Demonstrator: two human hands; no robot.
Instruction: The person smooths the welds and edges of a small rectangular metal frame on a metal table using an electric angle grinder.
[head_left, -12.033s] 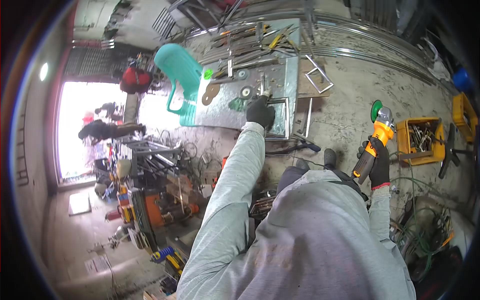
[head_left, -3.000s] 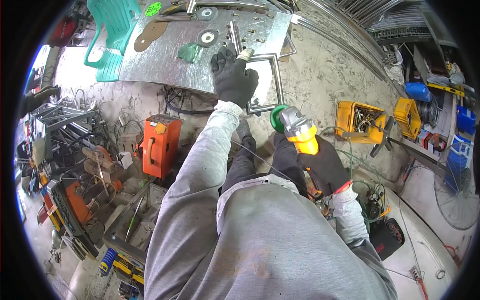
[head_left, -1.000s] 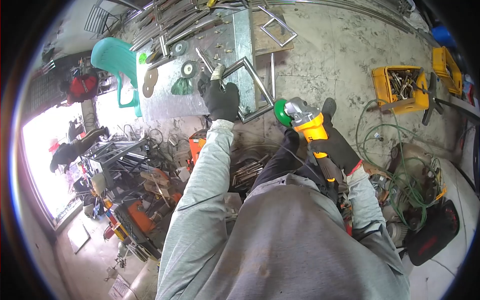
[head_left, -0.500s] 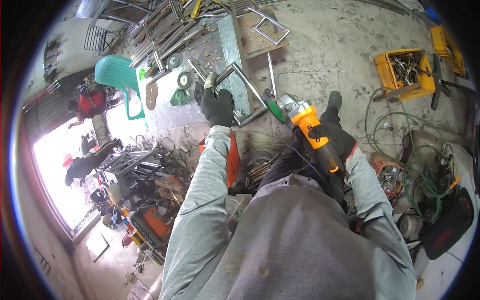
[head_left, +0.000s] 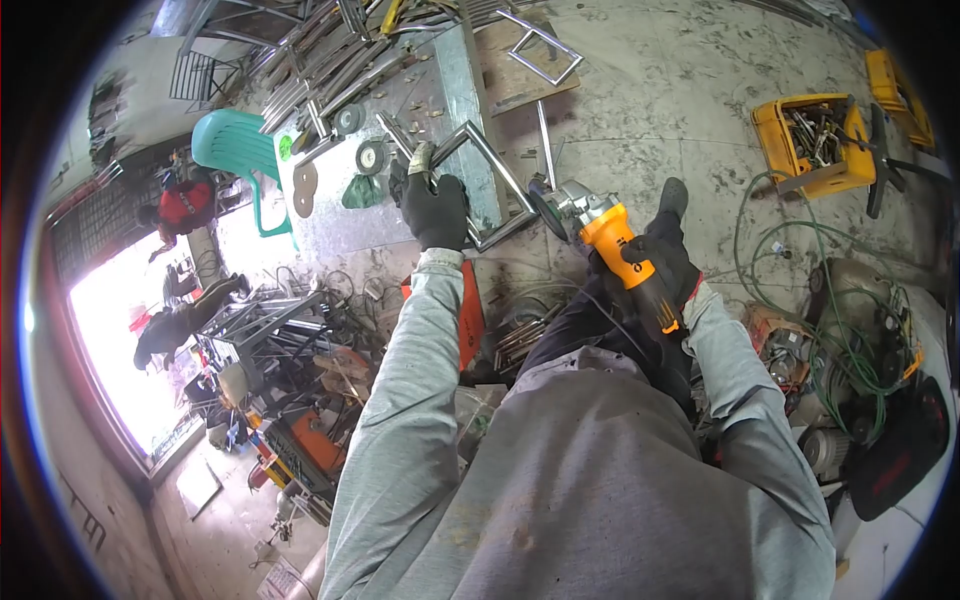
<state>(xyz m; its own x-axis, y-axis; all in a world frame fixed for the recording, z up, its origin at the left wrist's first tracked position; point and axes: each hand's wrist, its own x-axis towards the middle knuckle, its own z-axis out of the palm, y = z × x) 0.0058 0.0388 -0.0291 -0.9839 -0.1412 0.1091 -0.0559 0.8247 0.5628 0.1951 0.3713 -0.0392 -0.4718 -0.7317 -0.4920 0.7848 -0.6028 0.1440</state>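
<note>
My left hand (head_left: 437,214), in a dark glove, is closed round one side of a bent square-tube metal frame (head_left: 498,163) at the edge of the metal-topped worktable (head_left: 465,85). In my gloved right hand (head_left: 664,262) is an orange and black angle grinder (head_left: 614,240), gripped round its body. Its dark disc (head_left: 547,212) is right at the frame's near right corner. Close beyond my left hand lie a small wheel (head_left: 371,157) and a green bag (head_left: 362,191) on the table.
Metal tubes (head_left: 345,85) pile up at the table's far side, near a green plastic chair (head_left: 232,145). A yellow crate (head_left: 830,180) of metal pieces and a green hose (head_left: 745,235) are on the floor at right. Two people (head_left: 185,207) are at the left.
The grinder's disc showed a green face before and now looks dark and blurred. The grinder has turned slightly in my right hand, while my left hand keeps its grip on the frame.
</note>
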